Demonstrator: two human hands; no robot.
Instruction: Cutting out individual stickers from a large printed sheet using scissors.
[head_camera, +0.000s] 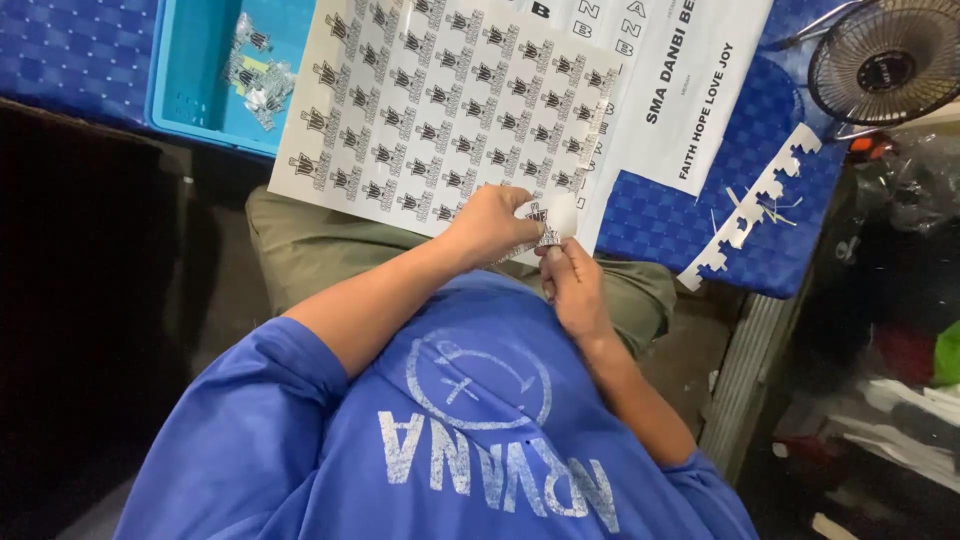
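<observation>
While both hands meet at the sheet's near edge in the head view, left hand (490, 225) & right hand (570, 280) pinch one small cut sticker (545, 215) betw. fingertips, just off the sticker sheet (440, 100). Risk, prob.: thin piece tears or curls if pulled unevenly; loose strips (750, 215) lie near.

Turquoise plastic tray (190, 70) holding small cut stickers (255, 70), blue checkered table cover (660, 215), white lettered sheet (690, 80), jagged white backing strip (750, 205), small black fan (885, 60), crumpled plastic bags (915, 190) at right
</observation>
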